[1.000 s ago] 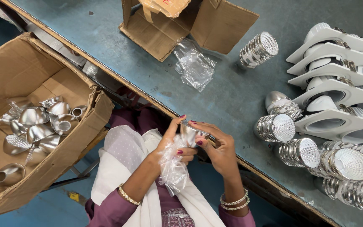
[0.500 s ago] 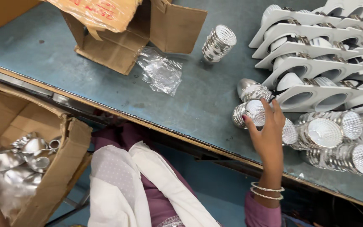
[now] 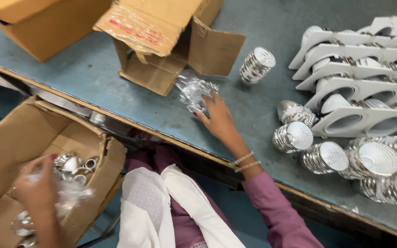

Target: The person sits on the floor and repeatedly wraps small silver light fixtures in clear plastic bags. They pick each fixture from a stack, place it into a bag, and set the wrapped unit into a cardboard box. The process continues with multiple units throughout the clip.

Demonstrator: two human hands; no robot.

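My left hand [image 3: 37,188] is low at the left, inside a big open cardboard box [image 3: 111,156], closed on a crinkled clear plastic bag [image 3: 72,195]; the motion blurs it. Shiny silver reflector cups [image 3: 74,163] lie in that box. My right hand [image 3: 217,117] reaches across the grey-blue table [image 3: 93,78], fingers spread, its tips touching a crumpled pile of clear plastic bags [image 3: 194,89]. It holds nothing.
A small open cardboard box [image 3: 161,50] stands just behind the plastic pile, and another box [image 3: 47,23] at the far left. A lone silver finned lamp [image 3: 256,66] stands on the table. White lamp housings [image 3: 359,82] and several silver finned lamps [image 3: 368,158] crowd the right.
My hands have parted from in front of my lap. The left went down into the big box with the bag; the right moved from the silver lamps leftward to the plastic pile.
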